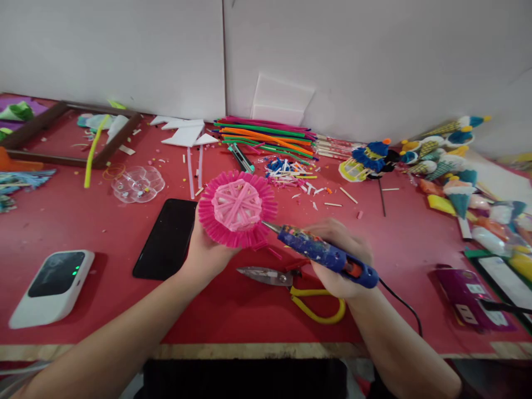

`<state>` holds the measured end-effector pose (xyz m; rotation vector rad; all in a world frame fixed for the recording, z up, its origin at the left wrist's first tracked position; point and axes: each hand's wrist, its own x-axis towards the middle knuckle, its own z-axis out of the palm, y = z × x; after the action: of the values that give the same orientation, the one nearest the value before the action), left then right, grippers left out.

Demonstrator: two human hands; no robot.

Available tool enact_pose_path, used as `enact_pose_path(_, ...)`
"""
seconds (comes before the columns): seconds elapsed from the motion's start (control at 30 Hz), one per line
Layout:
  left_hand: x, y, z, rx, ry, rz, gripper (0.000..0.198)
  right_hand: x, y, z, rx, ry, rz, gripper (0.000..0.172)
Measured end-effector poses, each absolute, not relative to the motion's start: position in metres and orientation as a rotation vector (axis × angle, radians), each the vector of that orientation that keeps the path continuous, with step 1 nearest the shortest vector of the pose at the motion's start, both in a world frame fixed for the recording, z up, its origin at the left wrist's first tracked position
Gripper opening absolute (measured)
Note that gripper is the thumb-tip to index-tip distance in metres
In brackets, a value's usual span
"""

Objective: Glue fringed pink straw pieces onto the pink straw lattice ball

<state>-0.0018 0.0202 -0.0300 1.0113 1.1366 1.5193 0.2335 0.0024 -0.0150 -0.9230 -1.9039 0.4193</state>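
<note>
My left hand is closed on a round pink craft piece, held up above the table. Its light pink centre has crossing strands, and a ruffled fringe in deeper pink rings it. In my right hand is a blue, paint-spotted hot glue gun, its metal nozzle pointing left at the right edge of the fringe. A black cord trails from the gun's back end. Scissors with yellow and red handles lie beneath, between my forearms. A black phone lies beside my left hand.
Colourful pipe cleaners lie along the wall, with a box cutter and cut scraps in front. A white device and a wooden frame are on the left. Finished-looking craft figures and a purple pack occupy the right.
</note>
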Motion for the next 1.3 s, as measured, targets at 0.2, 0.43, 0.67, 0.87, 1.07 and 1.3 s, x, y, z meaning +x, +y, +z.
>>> enact_pose_path(0.2,-0.001,0.021,-0.031,1.029,1.115,1.539,0.083,0.232,0.0,-0.017,-0.874,-2.002,0.295,0.036)
enact_pose_path(0.43,0.002,0.02,-0.031,0.957,1.098,1.561,0.084,0.231,0.001,-0.017,-0.873,-1.988,0.213,0.031)
enact_pose_path(0.67,0.0,0.02,-0.037,1.019,1.098,1.544,0.086,0.231,0.0,-0.018,-0.916,-1.941,0.236,0.034)
enact_pose_path(0.87,-0.003,0.027,-0.049,1.243,1.096,1.58,0.091,0.231,0.002,-0.019,-0.887,-1.951,0.158,0.027)
enact_pose_path(1.07,-0.006,0.028,-0.053,1.337,1.092,1.596,0.084,0.232,0.002,-0.017,-0.889,-1.947,0.178,0.024)
enact_pose_path(1.3,-0.005,0.027,-0.054,1.343,1.127,1.579,0.087,0.232,0.001,-0.017,-0.924,-1.94,0.16,0.019)
